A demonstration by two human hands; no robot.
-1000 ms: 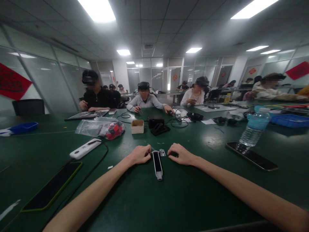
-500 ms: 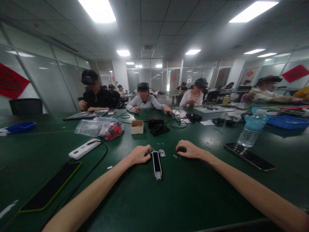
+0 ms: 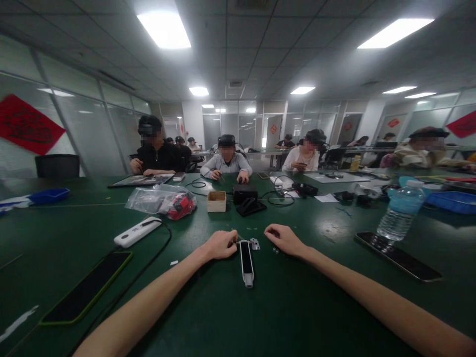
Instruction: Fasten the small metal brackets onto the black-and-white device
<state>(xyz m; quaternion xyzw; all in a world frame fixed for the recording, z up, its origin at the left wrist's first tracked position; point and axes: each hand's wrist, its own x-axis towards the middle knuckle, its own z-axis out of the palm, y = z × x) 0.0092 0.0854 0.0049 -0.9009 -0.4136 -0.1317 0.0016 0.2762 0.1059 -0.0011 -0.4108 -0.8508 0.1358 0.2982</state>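
Observation:
A narrow black and silver device [image 3: 246,262] lies lengthwise on the green table [image 3: 260,312] in front of me. My left hand [image 3: 221,244] rests curled at its far left end, fingers pressed to it. A small silver metal bracket [image 3: 255,243] lies just right of that end. My right hand [image 3: 281,238] sits curled on the table to the right of the bracket, fingertips pinched together near some tiny metal parts [image 3: 275,250]. What the fingers hold, if anything, is too small to make out.
A phone in a green case [image 3: 88,287], a white power bank [image 3: 137,231] with a black cable, a plastic bag [image 3: 163,200], a small cardboard box [image 3: 216,201], a black stand [image 3: 249,205], a water bottle [image 3: 400,210] and another phone [image 3: 397,256] lie around. Several people sit across the table.
My right hand moved right, away from the device, uncovering tiny parts, then came back a little toward the bracket. The left hand stayed at the device's end. The view dropped slightly.

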